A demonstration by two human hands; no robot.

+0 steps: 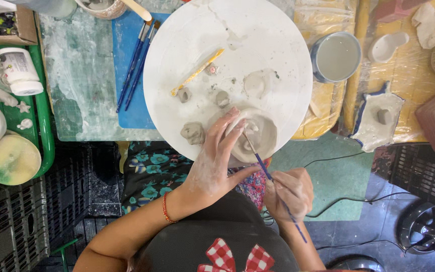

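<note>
A small grey clay bowl (260, 136) sits at the near edge of a round white board (258, 35). My left hand (212, 161), smeared with clay, cups the bowl's left side with fingers on its rim. My right hand (289, 190) grips a thin blue-handled brush (263, 166), whose tip reaches inside the bowl. Several small clay lumps (193, 132) and a flattened clay piece (256, 83) lie on the board, along with a yellow-handled tool (197, 73).
Two blue brushes (137, 63) lie on a blue mat left of the board. A blue-rimmed cup of cloudy water (336, 56) stands to the right. A white jar (20, 70) and green tray (44, 126) are at left. Cables (348, 201) run across the floor.
</note>
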